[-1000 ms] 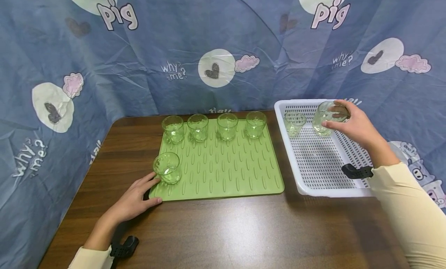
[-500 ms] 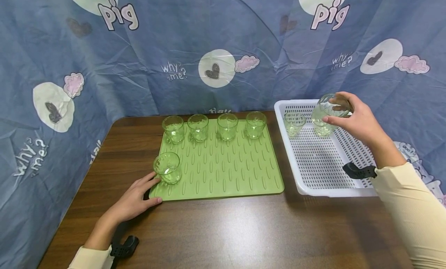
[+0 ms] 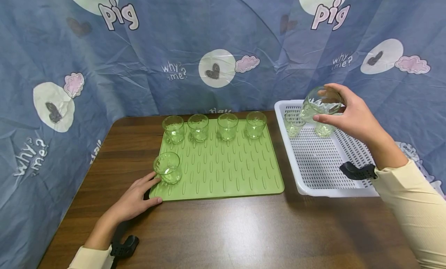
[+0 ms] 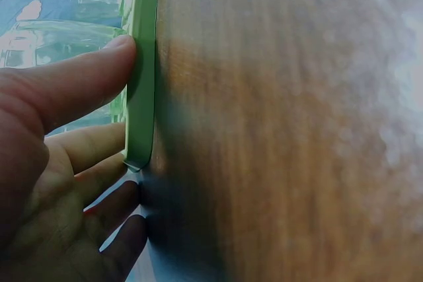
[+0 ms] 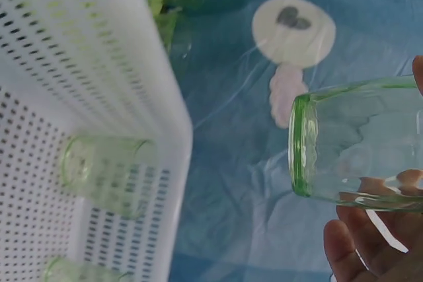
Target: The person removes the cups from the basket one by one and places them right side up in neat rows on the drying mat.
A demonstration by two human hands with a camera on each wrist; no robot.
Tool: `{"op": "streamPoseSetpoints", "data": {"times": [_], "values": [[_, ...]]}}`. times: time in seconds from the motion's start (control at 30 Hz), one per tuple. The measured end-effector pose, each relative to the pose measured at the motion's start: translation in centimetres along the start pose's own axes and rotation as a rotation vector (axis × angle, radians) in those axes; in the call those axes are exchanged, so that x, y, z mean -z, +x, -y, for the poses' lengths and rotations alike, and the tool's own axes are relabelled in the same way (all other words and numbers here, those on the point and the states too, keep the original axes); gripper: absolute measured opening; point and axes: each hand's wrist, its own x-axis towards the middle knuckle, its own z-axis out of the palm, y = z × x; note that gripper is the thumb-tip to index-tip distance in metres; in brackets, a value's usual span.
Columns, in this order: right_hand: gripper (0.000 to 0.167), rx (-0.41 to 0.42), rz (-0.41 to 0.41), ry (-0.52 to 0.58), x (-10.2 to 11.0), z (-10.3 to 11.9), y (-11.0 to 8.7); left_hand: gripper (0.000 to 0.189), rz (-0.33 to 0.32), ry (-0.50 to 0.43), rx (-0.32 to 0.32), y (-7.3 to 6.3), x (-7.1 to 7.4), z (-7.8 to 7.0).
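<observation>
My right hand grips a clear greenish drinking glass by its sides, tilted, above the back of the white basket. In the right wrist view the held glass lies sideways, base toward the picture's middle. Two more glasses stand in the basket, a left one and one partly hidden behind the right hand. My left hand rests at the near left corner of the green mat, fingers spread, thumb on its front edge. Its fingertips are beside a glass on the mat.
Several matching glasses, among them one glass, stand in a row along the mat's back edge. Mat and basket sit side by side on a brown wooden table. A blue printed cloth hangs behind.
My right hand has lifted the glass up out of the basket and shifted it left, tilting it. The left hand and the glasses on the mat have not moved.
</observation>
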Motion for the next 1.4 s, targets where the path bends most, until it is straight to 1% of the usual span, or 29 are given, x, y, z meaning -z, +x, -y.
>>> {"op": "streamPoseSetpoints", "data": {"times": [0.2,0.37,0.53,0.7,0.87,1.1,1.23,1.33,1.4], "values": [[0.079,0.049,0.025,-0.003,-0.4,2.3,-0.2,0.067,-0.008,-0.009,-0.004,0.0,0.0,0.0],[0.082,0.080,0.038,0.000,-0.7,3.6,-0.3,0.067,-0.010,-0.012,-0.005,0.0,-0.1,0.1],[0.081,0.083,0.064,0.022,-1.3,4.5,-0.4,0.067,-0.003,-0.014,-0.003,0.0,-0.2,0.1],[0.080,0.073,0.127,0.060,-2.3,5.5,-0.4,0.067,-0.005,-0.015,-0.002,-0.1,-0.2,0.2],[0.081,0.059,0.190,0.096,-4.0,6.7,-0.4,0.067,-0.014,-0.009,-0.005,-0.1,-0.2,0.2],[0.082,0.107,0.263,0.161,-7.1,8.1,-0.5,0.067,-0.015,-0.008,-0.014,0.0,-0.2,0.3],[0.087,0.086,0.316,0.207,-8.6,9.0,-0.4,0.066,-0.016,-0.006,-0.011,0.0,-0.2,0.4],[0.089,0.087,0.330,0.217,-9.8,9.6,-0.5,0.067,-0.009,-0.008,-0.006,-0.1,-0.1,0.3],[0.088,0.111,0.328,0.226,-10.6,9.9,-0.5,0.067,-0.003,-0.012,-0.003,-0.1,-0.1,0.3]]}}
